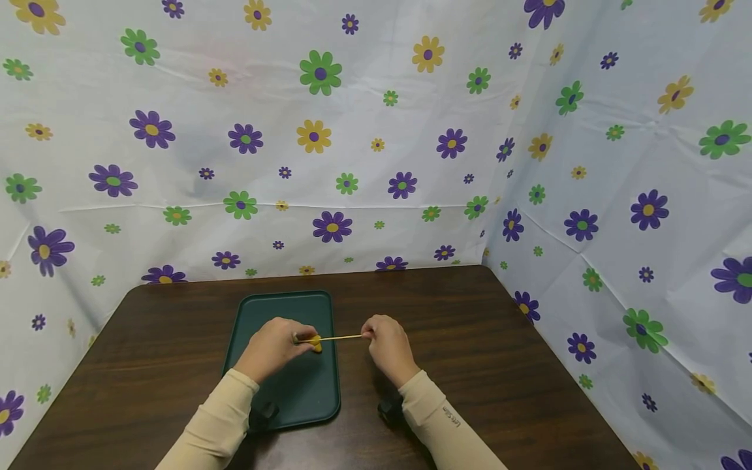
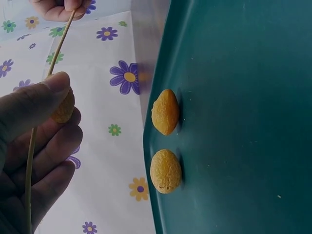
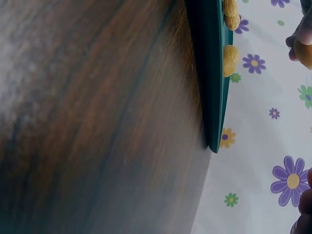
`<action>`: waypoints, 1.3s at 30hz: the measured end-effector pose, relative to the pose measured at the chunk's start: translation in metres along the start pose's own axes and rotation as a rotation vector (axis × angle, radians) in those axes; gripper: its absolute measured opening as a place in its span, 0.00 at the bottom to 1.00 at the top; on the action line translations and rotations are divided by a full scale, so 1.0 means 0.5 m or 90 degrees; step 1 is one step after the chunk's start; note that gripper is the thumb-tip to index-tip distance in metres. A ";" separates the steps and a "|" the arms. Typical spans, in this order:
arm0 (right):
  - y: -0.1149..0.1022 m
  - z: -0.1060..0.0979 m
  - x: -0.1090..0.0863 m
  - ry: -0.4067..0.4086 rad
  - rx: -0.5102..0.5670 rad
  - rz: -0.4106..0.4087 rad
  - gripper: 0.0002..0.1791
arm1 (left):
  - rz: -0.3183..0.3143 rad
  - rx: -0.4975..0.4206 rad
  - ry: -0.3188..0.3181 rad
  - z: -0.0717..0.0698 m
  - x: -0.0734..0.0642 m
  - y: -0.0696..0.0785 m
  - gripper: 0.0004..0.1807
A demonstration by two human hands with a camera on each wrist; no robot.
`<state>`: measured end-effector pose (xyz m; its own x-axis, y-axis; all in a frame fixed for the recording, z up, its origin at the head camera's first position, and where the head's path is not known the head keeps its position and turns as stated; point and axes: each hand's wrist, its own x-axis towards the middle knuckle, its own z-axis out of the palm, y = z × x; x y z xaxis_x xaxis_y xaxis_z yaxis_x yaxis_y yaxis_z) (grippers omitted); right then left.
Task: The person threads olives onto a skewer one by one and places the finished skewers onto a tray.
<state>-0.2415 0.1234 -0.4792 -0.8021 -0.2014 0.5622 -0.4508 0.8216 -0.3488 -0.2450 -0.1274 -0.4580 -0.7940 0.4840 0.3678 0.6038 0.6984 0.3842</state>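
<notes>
My left hand [image 1: 276, 346] pinches a small, wrinkled yellow-orange oval food piece [image 2: 64, 108] between thumb and fingers, above the green tray. A thin wooden skewer [image 1: 343, 337] runs along that piece and back across the left palm; the thumb hides whether it goes through. To the right, past the tray's edge, my right hand [image 1: 390, 346] pinches the skewer's other end. On the tray, the left wrist view has two similar pieces, one pointed [image 2: 165, 112] and one rounder [image 2: 165, 171]. From the head view these are hidden behind the left hand.
The dark green tray [image 1: 311, 398] lies left of centre on a dark brown wooden table [image 1: 470, 365]. Behind and to the right hangs a white flower-patterned sheet [image 1: 376, 130]. Dark wrist devices sit under both cream sleeves [image 1: 440, 418].
</notes>
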 end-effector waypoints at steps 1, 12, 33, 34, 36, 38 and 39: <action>0.000 0.000 0.000 0.000 -0.001 0.000 0.10 | 0.002 0.001 0.001 0.001 0.001 0.000 0.09; -0.004 -0.001 -0.001 -0.003 -0.004 0.003 0.10 | 0.022 -0.002 -0.006 0.003 0.009 0.003 0.08; -0.014 0.002 0.000 -0.010 -0.020 0.001 0.10 | 0.022 -0.012 -0.017 0.005 0.015 0.009 0.07; -0.015 0.002 0.000 -0.009 -0.019 0.000 0.11 | 0.023 -0.010 -0.015 0.005 0.015 0.009 0.07; -0.016 0.002 0.000 -0.006 -0.017 -0.004 0.11 | 0.027 -0.008 -0.014 0.004 0.015 0.009 0.07; -0.017 0.003 0.000 -0.003 -0.016 -0.007 0.11 | 0.030 -0.010 -0.012 0.004 0.014 0.009 0.07; -0.018 0.004 0.000 -0.001 -0.016 -0.008 0.11 | 0.030 -0.009 -0.013 0.003 0.014 0.009 0.07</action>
<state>-0.2383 0.1151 -0.4777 -0.7971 -0.2135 0.5649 -0.4516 0.8318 -0.3228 -0.2481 -0.1198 -0.4550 -0.7653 0.5272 0.3693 0.6420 0.6667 0.3787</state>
